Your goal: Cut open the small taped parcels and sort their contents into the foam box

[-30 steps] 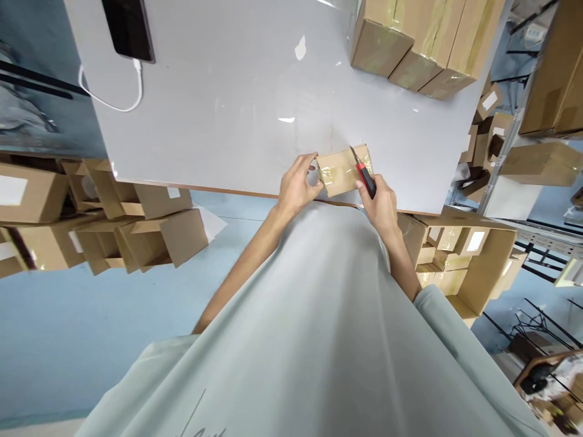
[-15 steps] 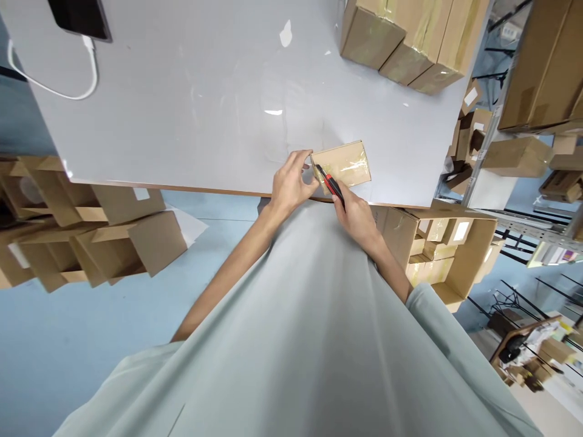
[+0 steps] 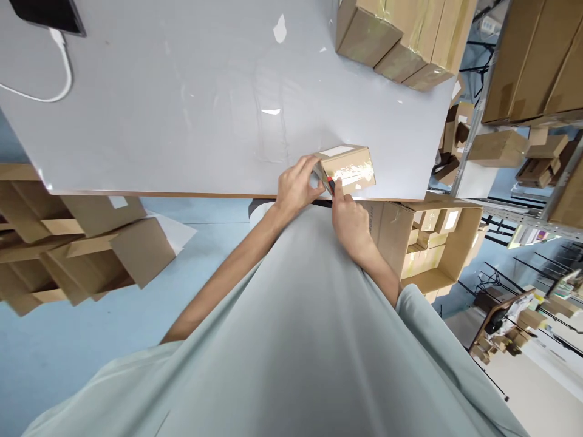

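A: Where is the small box (image 3: 350, 164) now?

B: On the desk (image 3: 182, 133), close to its near edge, right in front of the person; half a second ago its taped face lies flatter to the camera, and now it is tipped, so that a white label (image 3: 337, 150) shows on the far side.

A: And the left hand (image 3: 296, 185)?

B: It holds the box's left end, thumb below and fingers above, with a gap in between; that grip is much as it was.

A: The right hand (image 3: 350, 221)?

B: Closed around the red and black cutter (image 3: 330, 182), index finger stretched along it; a second ago the cutter is over the right part of the box, then near the left end with its blade in sight; now it is at that left end, mostly covered by the hand, and I cannot tell how deep the blade sits.

A: Anything else different?

B: The view has shifted; the phone (image 3: 50, 13) is nearer the top left corner, and its white cable (image 3: 68, 70) runs out at the left edge; the taped boxes (image 3: 401, 39) stand together at the desk's far right, as before.
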{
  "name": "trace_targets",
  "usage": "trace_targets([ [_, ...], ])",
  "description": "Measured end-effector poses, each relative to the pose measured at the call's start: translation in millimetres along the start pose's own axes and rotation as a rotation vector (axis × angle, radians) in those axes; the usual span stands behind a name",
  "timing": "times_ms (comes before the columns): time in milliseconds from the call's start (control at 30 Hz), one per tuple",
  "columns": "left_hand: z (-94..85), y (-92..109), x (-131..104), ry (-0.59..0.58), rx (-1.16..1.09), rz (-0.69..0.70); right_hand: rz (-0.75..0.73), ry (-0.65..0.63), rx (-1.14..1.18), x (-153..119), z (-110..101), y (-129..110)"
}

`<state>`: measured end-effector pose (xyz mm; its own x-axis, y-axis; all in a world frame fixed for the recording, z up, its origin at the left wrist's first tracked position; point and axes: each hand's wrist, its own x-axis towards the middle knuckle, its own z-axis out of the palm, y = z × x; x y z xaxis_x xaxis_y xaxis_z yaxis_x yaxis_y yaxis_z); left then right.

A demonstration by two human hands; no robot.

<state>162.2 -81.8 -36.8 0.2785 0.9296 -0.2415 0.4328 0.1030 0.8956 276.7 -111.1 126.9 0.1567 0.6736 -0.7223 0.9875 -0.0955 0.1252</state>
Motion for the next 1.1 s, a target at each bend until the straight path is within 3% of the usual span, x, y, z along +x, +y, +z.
trace_targets([
  [100, -0.1, 1.7, -3.6, -0.039, 0.059, 0.02, 0.057, -0.088, -0.044, -4.6, -6.7, 1.9],
  [200, -8.3, 3.9, 1.3, -0.079, 0.014, 0.061, 0.073, -0.091, -0.003, -2.2, -7.4, 3.5],
  [400, -29.8, 9.3, 38.5, -0.031, -0.142, 0.013, 0.087, -0.091, 0.072, 2.8, -4.8, 3.9],
  [467, -30.7, 9.7, 51.9, -0.069, -0.136, 0.02, 0.083, -0.082, 0.081, 3.6, -4.5, 3.4],
  [633, -26.0, 3.0, 66.9, -0.109, -0.096, 0.012, 0.079, -0.055, 0.076, 0.2, -4.8, 0.0],
  [800, -15.8, 3.0, 59.4, -0.05, -0.054, 0.014, 0.109, -0.083, 0.034, -13.7, 1.0, 2.0],
  [1100, 0.1, 1.4, 49.1, -0.003, -0.088, 0.047, 0.051, -0.069, 0.053, -9.8, 5.5, 18.3],
])
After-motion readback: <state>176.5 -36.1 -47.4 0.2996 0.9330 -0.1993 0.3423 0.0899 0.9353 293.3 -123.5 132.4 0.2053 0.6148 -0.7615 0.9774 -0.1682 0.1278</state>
